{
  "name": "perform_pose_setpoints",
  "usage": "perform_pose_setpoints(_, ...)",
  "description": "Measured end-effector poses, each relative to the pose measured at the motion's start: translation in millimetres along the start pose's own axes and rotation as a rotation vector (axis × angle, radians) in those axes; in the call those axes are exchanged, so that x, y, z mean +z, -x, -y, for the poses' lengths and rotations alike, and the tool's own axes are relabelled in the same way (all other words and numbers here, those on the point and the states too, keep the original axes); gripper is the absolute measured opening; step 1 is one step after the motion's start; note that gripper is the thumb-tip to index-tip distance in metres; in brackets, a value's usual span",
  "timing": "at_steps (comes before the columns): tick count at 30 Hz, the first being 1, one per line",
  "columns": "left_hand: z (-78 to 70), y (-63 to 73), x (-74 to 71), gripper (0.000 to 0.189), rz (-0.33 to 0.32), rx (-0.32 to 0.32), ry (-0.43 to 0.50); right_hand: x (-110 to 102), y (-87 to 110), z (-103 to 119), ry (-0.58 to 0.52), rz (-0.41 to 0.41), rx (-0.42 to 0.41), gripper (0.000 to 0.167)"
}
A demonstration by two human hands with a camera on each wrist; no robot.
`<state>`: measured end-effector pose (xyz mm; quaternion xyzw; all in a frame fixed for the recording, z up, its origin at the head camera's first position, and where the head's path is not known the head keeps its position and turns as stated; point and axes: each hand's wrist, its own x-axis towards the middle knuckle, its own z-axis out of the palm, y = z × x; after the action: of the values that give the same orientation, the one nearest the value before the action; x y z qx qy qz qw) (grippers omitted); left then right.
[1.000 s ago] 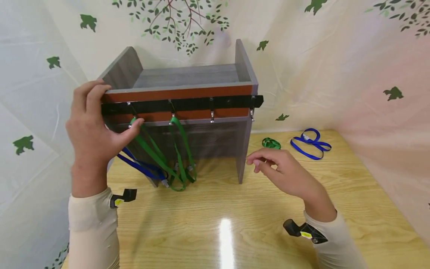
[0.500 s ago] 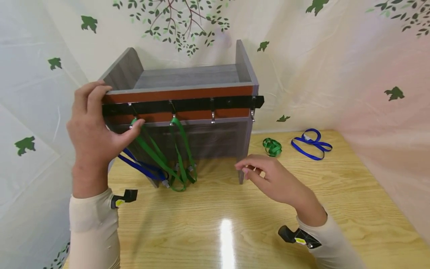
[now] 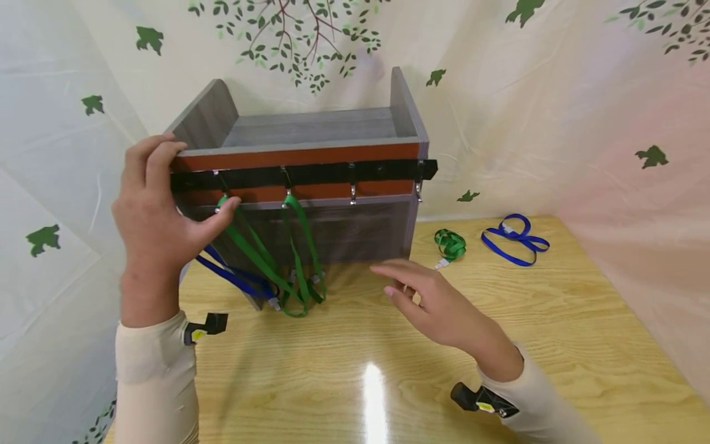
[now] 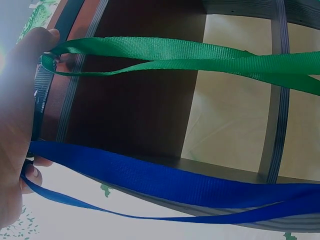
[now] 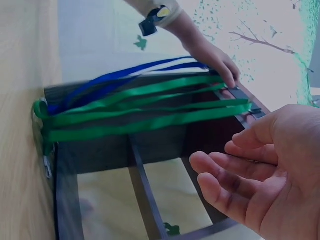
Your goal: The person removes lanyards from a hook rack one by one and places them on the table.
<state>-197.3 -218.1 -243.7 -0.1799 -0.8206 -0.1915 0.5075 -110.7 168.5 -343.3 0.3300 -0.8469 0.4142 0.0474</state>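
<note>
My left hand [image 3: 158, 209] grips the left end of a grey wooden shelf unit [image 3: 310, 126], fingers over its top corner and thumb across its front. A black strip with metal hooks [image 3: 327, 171] runs along the front board. Beside my left thumb a green lanyard [image 3: 244, 243] hangs from one hook; a second green lanyard [image 3: 302, 222] hangs from the hook to its right. A blue lanyard [image 4: 150, 175] hangs at the left end, its top partly hidden by my left hand. My right hand [image 3: 438, 302], holding nothing, hovers before the unit's right side, fingers loosely bent.
On the wooden table [image 3: 310, 382], right of the unit, lie a bundled green lanyard [image 3: 450, 245] with a pale clip and a looped blue lanyard [image 3: 516, 240]. Two hooks toward the right, including the end hook [image 3: 418, 191], carry no lanyard. Leaf-printed cloth [image 3: 499, 123] surrounds the table.
My right hand has moved left and toward me, away from the bundled green lanyard, uncovering its clip. My left hand keeps its place on the shelf unit.
</note>
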Motion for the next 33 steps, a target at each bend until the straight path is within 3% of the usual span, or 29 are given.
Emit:
perform_pose_setpoints(21, 0.2, -0.1, 2.3, 0.089, -0.012, 0.005, 0.006, 25.8, -12.7, -2.8, -0.041, -0.012, -0.07, 0.046)
perform_pose_setpoints(33, 0.5, 0.2, 2.1, 0.089, -0.007, 0.005, 0.002, 33.0, -27.5, -0.4, -0.149, -0.029, -0.06, 0.044)
